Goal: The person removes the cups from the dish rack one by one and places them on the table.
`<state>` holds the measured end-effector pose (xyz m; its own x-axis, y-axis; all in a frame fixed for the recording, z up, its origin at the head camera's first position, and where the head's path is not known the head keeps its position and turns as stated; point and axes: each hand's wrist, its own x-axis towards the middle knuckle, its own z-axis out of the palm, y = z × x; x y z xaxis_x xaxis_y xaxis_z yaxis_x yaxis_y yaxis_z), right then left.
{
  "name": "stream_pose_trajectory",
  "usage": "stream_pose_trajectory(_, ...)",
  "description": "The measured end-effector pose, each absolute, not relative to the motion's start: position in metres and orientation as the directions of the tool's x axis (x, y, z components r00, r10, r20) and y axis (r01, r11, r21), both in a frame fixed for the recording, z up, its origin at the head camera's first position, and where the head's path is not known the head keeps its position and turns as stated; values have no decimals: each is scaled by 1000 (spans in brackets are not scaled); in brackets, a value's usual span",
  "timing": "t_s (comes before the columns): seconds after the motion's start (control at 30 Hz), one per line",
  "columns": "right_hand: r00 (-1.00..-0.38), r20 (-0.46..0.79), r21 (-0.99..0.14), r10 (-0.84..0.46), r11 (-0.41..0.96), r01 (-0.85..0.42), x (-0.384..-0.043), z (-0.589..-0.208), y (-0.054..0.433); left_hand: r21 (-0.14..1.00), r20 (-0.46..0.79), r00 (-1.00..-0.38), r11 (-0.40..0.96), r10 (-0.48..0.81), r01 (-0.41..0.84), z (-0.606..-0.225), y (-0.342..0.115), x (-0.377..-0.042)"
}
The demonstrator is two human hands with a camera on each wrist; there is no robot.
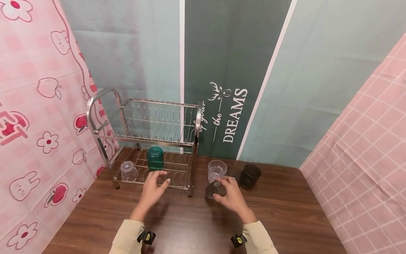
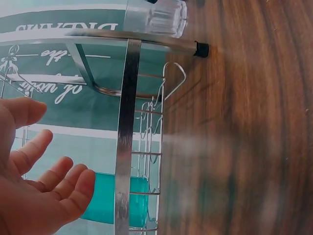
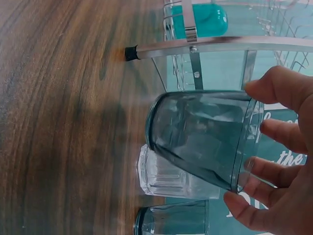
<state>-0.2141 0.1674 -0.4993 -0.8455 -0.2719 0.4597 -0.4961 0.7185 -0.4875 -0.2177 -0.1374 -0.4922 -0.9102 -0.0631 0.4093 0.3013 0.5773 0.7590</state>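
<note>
My right hand (image 1: 233, 195) grips a smoky grey drinking glass (image 3: 203, 139) around its rim, with the thumb on one side and the fingers on the other. In the right wrist view the glass tilts slightly, its base close to the wooden tabletop. My left hand (image 1: 153, 188) is held in front of the rack's lower tier with relaxed fingers and nothing in them. Behind it, a teal glass (image 1: 155, 158) stands upside down on that tier. A small clear glass (image 1: 128, 171) sits at the tier's left front corner.
The two-tier metal dish rack (image 1: 144, 143) stands at the table's back left. A clear ridged glass (image 1: 217, 170) and a dark glass (image 1: 250, 175) stand on the wooden table (image 1: 285, 208) right of the rack. Printed curtains (image 1: 345, 123) surround the table's back and sides.
</note>
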Motion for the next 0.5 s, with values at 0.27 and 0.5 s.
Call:
stream_pose_trajectory(0.27,-887,410,-446,-213,801,-399,-222,-498,160,654,427,-904,701,-32,284,-490,-140,-229)
stream_pose_trajectory(0.5,-924,360,-433,-129,854,-288,-225,-495,153,632,369,-928,745,-48,213,-481,-147,-240)
